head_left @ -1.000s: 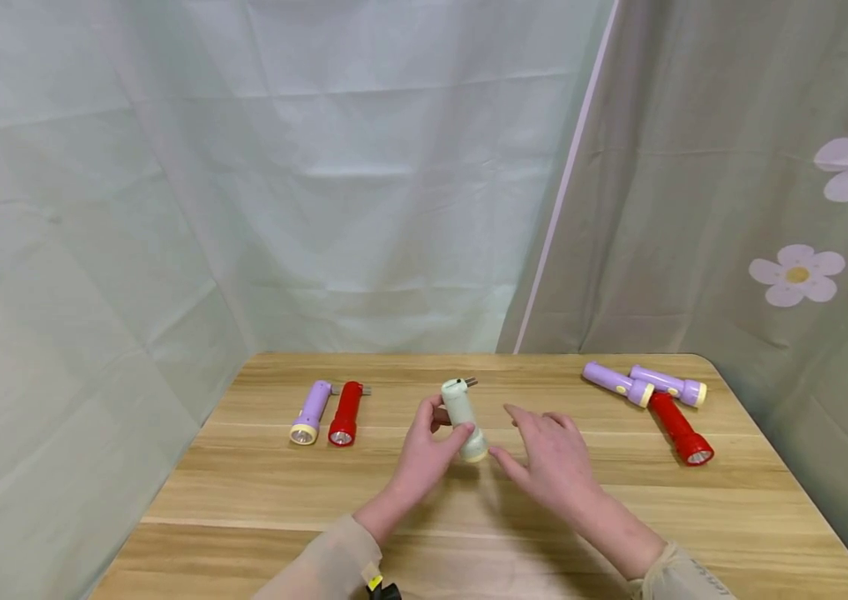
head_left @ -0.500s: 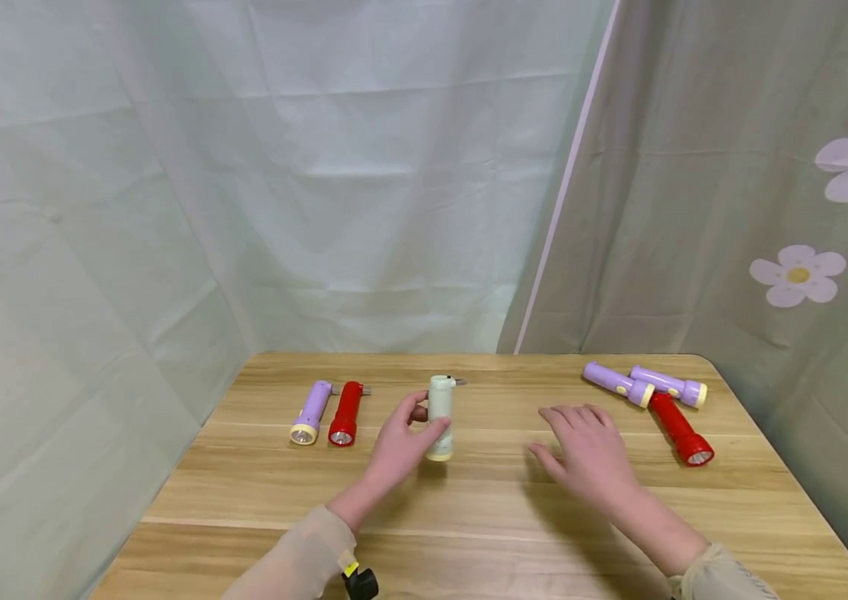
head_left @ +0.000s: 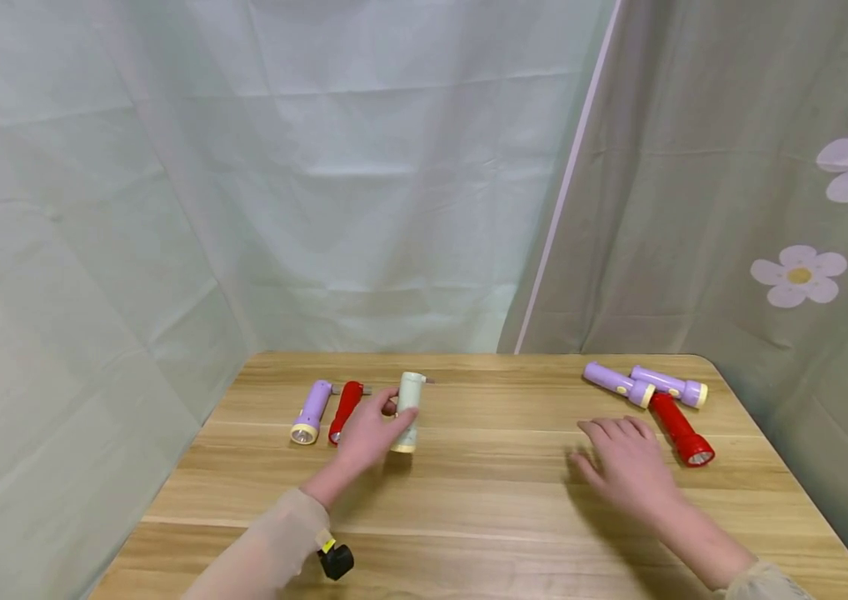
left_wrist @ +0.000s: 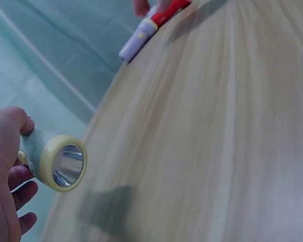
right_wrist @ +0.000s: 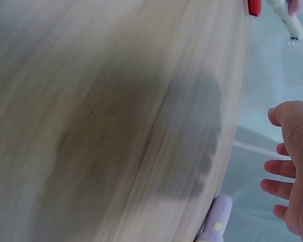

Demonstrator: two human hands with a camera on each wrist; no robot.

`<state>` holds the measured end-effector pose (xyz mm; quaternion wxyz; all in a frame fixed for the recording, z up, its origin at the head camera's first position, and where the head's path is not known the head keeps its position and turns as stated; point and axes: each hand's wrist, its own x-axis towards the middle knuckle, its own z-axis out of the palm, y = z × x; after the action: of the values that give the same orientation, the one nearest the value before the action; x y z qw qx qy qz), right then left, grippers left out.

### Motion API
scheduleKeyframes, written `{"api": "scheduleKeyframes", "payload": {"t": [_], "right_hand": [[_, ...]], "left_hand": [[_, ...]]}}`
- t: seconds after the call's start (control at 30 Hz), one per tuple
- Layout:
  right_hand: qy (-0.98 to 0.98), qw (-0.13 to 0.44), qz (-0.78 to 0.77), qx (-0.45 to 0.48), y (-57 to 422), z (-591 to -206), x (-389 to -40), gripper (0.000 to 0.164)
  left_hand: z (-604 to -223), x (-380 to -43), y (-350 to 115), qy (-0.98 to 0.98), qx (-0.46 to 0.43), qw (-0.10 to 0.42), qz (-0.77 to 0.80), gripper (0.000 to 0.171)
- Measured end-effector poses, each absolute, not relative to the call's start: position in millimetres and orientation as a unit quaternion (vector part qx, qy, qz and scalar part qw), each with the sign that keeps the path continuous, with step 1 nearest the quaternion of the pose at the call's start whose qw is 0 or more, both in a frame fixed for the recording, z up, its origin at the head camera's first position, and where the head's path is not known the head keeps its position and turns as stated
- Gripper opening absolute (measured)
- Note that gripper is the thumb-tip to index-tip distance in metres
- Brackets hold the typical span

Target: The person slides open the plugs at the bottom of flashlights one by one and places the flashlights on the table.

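The left hand [head_left: 369, 429] had moved leftward over the table [head_left: 484, 508] with the pale green flashlight [head_left: 411, 393], away from the middle, where half a second earlier it had been farther right. Its wrist and fingers now covered part of the left red flashlight [head_left: 350, 402], which had been in full view; the left purple flashlight [head_left: 312, 412] lay unmoved beside it. The right hand [head_left: 632, 471] had drifted the other way, nearer the right red flashlight [head_left: 682, 431] and the two purple ones touching it. The parting of the hands suggested that the work had passed to the left hand alone, with the flashlight being carried toward the pair on that side, not yet set down.

The left thumb and fingers pinched the pale green flashlight around its body, above the wood, its prongs pointing right. The right hand held nothing, its fingers slightly bent and a little apart, its thumb out to the side.

The left wrist view showed what the head view did not: the shiny reflector [left_wrist: 68, 165] inside the cream rim, and a cream button [left_wrist: 23, 157] near the fingers. The right wrist view separated two metal prongs [right_wrist: 291, 43], merely a blur from above.
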<state>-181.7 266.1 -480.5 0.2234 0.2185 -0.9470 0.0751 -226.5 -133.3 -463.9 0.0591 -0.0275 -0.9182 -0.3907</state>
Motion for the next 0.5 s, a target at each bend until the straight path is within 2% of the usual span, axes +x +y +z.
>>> {"api": "scheduleKeyframes", "payload": {"t": [0.27,0.5], "right_hand": [[-0.947,0.238,0.08,0.201,282.8,-484.6,-179.7,0.047],[-0.944,0.242,0.081,0.207,283.3,-487.6,-180.8,0.044]], "left_hand": [[-461.8,-245.6,-147.0,-0.942,-0.025,0.064,-0.329,0.06],[-463.5,-255.9,-150.4,-0.96,-0.014,0.032,-0.277,0.064]]}}
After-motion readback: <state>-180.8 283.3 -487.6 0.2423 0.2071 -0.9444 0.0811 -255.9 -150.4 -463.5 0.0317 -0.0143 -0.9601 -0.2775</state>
